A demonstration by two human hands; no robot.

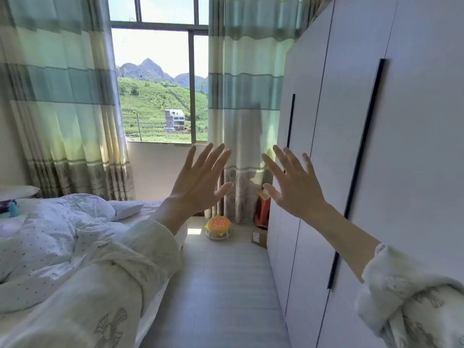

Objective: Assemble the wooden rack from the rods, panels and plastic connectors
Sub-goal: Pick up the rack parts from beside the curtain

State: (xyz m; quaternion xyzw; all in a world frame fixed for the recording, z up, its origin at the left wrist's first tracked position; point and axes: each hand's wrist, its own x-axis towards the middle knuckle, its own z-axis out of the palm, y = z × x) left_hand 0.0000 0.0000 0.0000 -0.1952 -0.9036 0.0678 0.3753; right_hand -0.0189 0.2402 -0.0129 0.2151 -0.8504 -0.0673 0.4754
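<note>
Both hands are raised in front of me at chest height, backs toward the camera, fingers spread and straight. My left hand [200,179] is in front of the window wall and my right hand [293,184] is in front of the white wardrobe; neither holds or touches anything. No rods, wooden panels or plastic connectors can be made out as such. By the wardrobe's foot in the far corner stand a red item with yellowish sticks on top [262,209] and a small cardboard box [259,236]; what they hold is hidden.
A bed with a white dotted quilt [57,237] fills the left. A tall white wardrobe [401,146] with black handles lines the right. Between them runs a narrow tiled floor strip [221,285] with a burger-shaped cushion [218,226] near the curtained window [160,84].
</note>
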